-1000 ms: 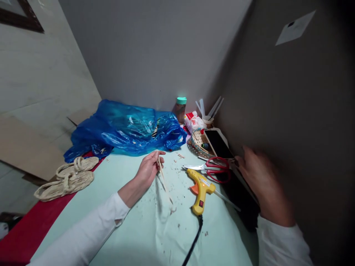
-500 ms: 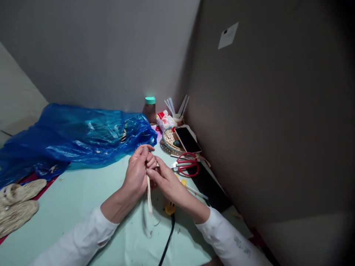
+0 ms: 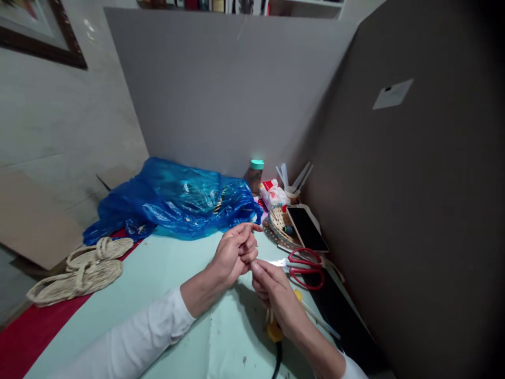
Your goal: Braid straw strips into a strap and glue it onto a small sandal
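Near the middle of the view, my left hand is closed, its fingers curled in and the index finger reaching to the right. Just below and right of it, my right hand pinches thumb against fingers, touching the left fingertips. A thin pale strip shows below my right hand; the part between the fingers is hidden. Under my right forearm lies a yellow glue gun with a black cord, partly covered. Red-handled scissors lie right of the hands, blades pointing toward them.
A blue plastic bag lies along the back. Woven straw sandals sit at left. Behind the scissors are a phone, a small basket, a green-lidded jar and a cup of glue sticks. A grey partition rises at right.
The view has swung up and left, so things appear lower and farther right. The pale strip hung long below the hands before; now little of it shows. The right hand sits slightly lower against the left.
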{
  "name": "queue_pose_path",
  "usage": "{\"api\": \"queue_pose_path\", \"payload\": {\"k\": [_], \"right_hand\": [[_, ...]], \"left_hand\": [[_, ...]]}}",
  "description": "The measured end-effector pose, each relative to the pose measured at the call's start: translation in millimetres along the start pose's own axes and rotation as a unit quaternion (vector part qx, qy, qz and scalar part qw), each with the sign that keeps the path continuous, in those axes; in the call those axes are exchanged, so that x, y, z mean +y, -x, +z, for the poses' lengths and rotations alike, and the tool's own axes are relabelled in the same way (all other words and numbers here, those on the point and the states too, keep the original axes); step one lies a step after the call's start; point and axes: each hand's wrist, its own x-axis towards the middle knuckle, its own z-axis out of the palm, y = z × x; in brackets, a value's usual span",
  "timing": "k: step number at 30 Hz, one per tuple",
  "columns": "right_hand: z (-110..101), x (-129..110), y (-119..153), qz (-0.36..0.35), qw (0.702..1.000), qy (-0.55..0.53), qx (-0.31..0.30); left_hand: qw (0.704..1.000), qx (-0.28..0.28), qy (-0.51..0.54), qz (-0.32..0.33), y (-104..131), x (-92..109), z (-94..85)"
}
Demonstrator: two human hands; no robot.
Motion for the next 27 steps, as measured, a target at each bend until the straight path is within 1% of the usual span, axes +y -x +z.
{"api": "queue_pose_path", "payload": {"k": [3,6,8,10,11,13,14,15,18,20,22,24,25,27], "right_hand": [[2.2,-1.5,-0.4,-0.023,0.999,0.033,0.010],[5.3,-14.8,-3.8,-0.052,0.990,0.131,0.019],[4.5,-31.5,-10.0,-0.079,0.975,0.205,0.025],[-1.3,-51.3,-21.3,-0.120,0.955,0.267,0.044],[-6.4,-60.9,-29.4,-0.139,0.945,0.291,0.057],[-20.2,-77.8,-50.8,-0.154,0.932,0.317,0.084],[-27.9,-84.4,-63.6,-0.155,0.929,0.324,0.088],[-35.2,-89.8,-77.3,-0.156,0.927,0.330,0.086],[-49.4,-99.4,-117.0,-0.153,0.919,0.358,0.054],[-49.8,-101.5,-136.7,-0.150,0.912,0.382,0.021],[-44.4,-101.1,-148.8,-0.147,0.902,0.405,-0.014],[-36.2,-98.7,-154.8,-0.144,0.891,0.427,-0.048],[-31.9,-96.9,-156.6,-0.142,0.885,0.439,-0.065],[-23.9,-92.3,-159.6,-0.146,0.868,0.464,-0.097]], "left_hand": [[0.999,-0.028,-0.044,0.000,1.5,12.8,-4.1],[0.992,-0.033,-0.118,0.028,-6.6,29.2,-12.2],[0.981,-0.013,-0.180,0.071,-19.0,44.7,-25.0],[0.960,0.025,-0.250,0.126,-35.1,63.3,-45.8],[0.943,0.045,-0.291,0.153,-43.4,72.5,-58.5],[0.900,0.060,-0.388,0.189,-58.1,87.9,-86.4],[0.873,0.048,-0.443,0.198,-63.8,92.9,-100.3],[0.842,0.024,-0.499,0.202,-68.3,95.8,-113.6],[0.736,-0.049,-0.646,0.196,-76.9,93.4,-147.3],[0.667,-0.072,-0.718,0.187,-81.6,87.7,-163.8],[0.610,-0.086,-0.766,0.184,-87.4,83.7,-175.6],[0.569,-0.095,-0.795,0.188,-94.2,83.0,-183.6],[0.555,-0.097,-0.803,0.193,-97.7,83.3,-186.6],[0.540,-0.092,-0.811,0.204,-104.4,84.5,-191.6]]}}
